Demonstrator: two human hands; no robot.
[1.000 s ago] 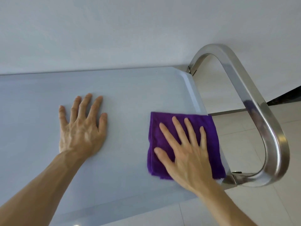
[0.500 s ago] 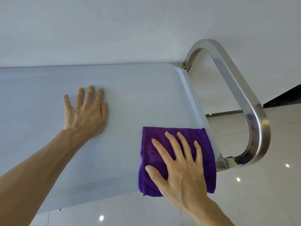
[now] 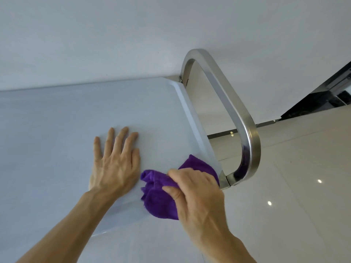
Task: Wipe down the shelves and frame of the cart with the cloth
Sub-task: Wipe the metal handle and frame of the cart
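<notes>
The cart's pale blue-grey top shelf (image 3: 66, 130) fills the left and middle of the head view. A curved steel handle (image 3: 247, 130) rises from its right end. My left hand (image 3: 115, 164) lies flat on the shelf with fingers spread. My right hand (image 3: 197, 198) has its fingers curled around a bunched purple cloth (image 3: 159, 200) at the shelf's near right corner, close to the handle's lower joint. Part of the cloth is hidden under that hand.
A white wall (image 3: 133, 35) stands right behind the cart. Glossy pale floor tiles (image 3: 303, 168) spread to the right and below the shelf's near edge. A dark opening (image 3: 326, 95) shows at the far right.
My right hand went from flat on the spread cloth to gripping it bunched at the near right corner. The left hand sits closer to the cloth, and the view has shifted.
</notes>
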